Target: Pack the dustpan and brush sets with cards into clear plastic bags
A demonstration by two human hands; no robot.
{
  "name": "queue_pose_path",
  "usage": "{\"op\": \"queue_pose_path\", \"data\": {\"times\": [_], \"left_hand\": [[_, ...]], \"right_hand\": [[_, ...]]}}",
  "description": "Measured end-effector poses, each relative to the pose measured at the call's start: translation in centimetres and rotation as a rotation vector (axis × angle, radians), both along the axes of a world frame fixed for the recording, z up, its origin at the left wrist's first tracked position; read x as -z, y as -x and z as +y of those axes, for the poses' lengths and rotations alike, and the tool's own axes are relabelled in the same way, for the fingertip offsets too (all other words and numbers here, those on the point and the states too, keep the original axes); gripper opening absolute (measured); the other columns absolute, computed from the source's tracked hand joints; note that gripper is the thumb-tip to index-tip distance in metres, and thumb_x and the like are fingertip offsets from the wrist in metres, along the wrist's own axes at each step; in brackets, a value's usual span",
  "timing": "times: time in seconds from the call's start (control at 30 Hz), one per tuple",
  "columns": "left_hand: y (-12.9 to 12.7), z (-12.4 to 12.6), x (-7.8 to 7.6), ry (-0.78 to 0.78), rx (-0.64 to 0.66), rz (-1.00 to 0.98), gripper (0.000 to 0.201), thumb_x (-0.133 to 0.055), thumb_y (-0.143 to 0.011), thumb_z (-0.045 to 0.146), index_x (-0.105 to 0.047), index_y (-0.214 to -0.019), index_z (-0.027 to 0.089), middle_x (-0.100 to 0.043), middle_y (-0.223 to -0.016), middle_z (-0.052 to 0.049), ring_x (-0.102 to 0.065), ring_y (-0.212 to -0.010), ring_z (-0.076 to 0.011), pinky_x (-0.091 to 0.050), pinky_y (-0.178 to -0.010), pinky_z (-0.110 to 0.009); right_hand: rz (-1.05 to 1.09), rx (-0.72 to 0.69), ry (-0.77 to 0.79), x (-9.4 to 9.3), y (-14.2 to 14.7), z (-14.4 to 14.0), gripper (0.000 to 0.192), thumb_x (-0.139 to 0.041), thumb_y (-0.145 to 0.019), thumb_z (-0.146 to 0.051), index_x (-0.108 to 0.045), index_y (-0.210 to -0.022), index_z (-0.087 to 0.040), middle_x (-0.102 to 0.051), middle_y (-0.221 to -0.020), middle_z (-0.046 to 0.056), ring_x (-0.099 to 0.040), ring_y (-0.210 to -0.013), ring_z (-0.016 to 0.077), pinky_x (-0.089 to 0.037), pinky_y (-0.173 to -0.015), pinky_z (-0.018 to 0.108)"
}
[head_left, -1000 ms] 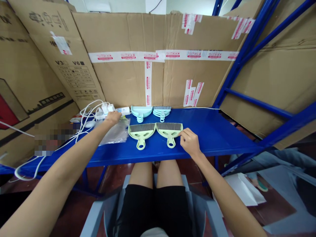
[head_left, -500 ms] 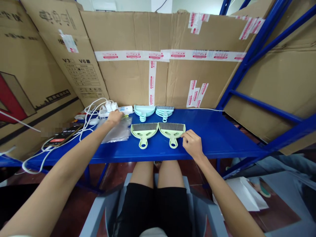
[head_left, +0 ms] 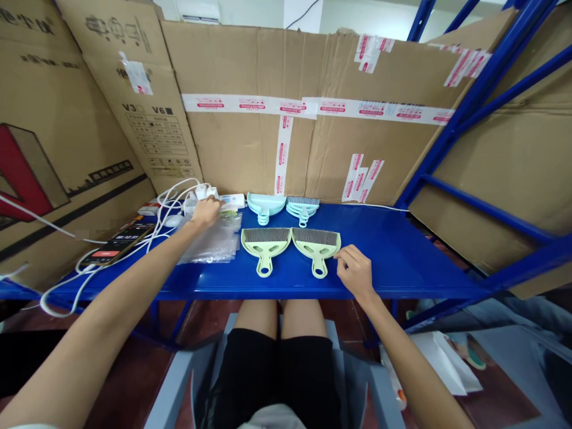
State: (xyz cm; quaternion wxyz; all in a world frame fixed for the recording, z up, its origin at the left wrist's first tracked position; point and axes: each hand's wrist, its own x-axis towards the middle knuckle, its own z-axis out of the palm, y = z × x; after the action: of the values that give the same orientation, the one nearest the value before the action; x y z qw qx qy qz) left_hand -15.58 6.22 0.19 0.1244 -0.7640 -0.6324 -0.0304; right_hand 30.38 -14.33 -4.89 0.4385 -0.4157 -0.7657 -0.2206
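The left hand (head_left: 206, 212) is stretched out to the far end of a stack of clear plastic bags (head_left: 215, 239), fingers curled down onto the top edge of the stack; whether they pinch a bag or only rest on it cannot be told from here. The bags lie flat on the blue shelf (head_left: 393, 250), just nearer the person than that hand. Just beyond the hand sit a white power strip (head_left: 226, 201) and a tangle of white cables (head_left: 170, 202); outward from the hand, farther left, a phone (head_left: 117, 243) lies face up with its screen lit.

The right hand (head_left: 355, 273) rests on the shelf with fingers loosely bent, the fingertips (head_left: 340, 254) just beside, perhaps touching, the corner of the right green dustpan (head_left: 316, 245). The left green dustpan (head_left: 265, 245) lies touching it on the far side from that hand, and both have grey bristles along their far edge and handles pointing toward the person. Beyond them, between the two hands and farther back, stand two small stacks: light blue dustpans (head_left: 265, 205) and light blue brushes (head_left: 302, 207), side by side against the taped cardboard wall (head_left: 313, 119).
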Motion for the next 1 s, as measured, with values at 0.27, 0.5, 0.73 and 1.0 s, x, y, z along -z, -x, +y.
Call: {"op": "queue_pose_path", "data": {"times": [0.27, 0.5, 0.73, 1.0], "left_hand": [[0.8, 2.2, -2.0, 0.073, 0.017, 0.001, 0.043, -0.059, -0.096, 0.029, -0.072, -0.135, 0.016, -0.073, -0.132, -0.021, -0.068, -0.125, -0.0377, -0.051, -0.103, -0.041], [-1.0, 4.0, -0.5, 0.141, 0.031, 0.031, 0.046, -0.074, -0.088, 0.035, -0.075, -0.132, 0.019, -0.075, -0.127, -0.021, -0.070, -0.123, -0.0371, -0.052, -0.100, -0.037], [-1.1, 3.8, -0.3, 0.091, 0.022, -0.024, 0.053, -0.077, -0.084, 0.033, -0.072, -0.135, 0.020, -0.076, -0.126, -0.019, -0.070, -0.121, -0.0378, -0.053, -0.096, -0.037], [0.0, 1.9, -1.5, -0.098, 0.033, -0.139, 0.033, -0.061, -0.095, 0.034, -0.078, -0.117, 0.018, -0.076, -0.127, -0.015, -0.069, -0.120, -0.0357, -0.051, -0.092, -0.037]], "right_hand": [[-0.022, -0.069, 0.042, -0.1, 0.0, -0.2, 0.031, -0.051, -0.088, 0.008, -0.065, -0.084, -0.020, -0.070, -0.080, 0.005, -0.066, -0.078, 0.0211, -0.053, -0.070, 0.034], [-0.018, -0.082, 0.043, -0.2, -0.3, -0.1, 0.032, -0.051, -0.088, 0.009, -0.064, -0.086, -0.020, -0.070, -0.082, 0.005, -0.067, -0.080, 0.0214, -0.054, -0.072, 0.035], [-0.044, -0.058, 0.030, -0.4, -0.1, -0.4, 0.032, -0.051, -0.088, 0.010, -0.064, -0.084, -0.019, -0.070, -0.081, 0.006, -0.067, -0.079, 0.0214, -0.053, -0.071, 0.035], [-0.012, -0.038, -0.008, -0.5, 0.0, -0.3, 0.032, -0.050, -0.088, 0.009, -0.064, -0.082, -0.019, -0.070, -0.079, 0.005, -0.066, -0.077, 0.0200, -0.052, -0.068, 0.033]]}}
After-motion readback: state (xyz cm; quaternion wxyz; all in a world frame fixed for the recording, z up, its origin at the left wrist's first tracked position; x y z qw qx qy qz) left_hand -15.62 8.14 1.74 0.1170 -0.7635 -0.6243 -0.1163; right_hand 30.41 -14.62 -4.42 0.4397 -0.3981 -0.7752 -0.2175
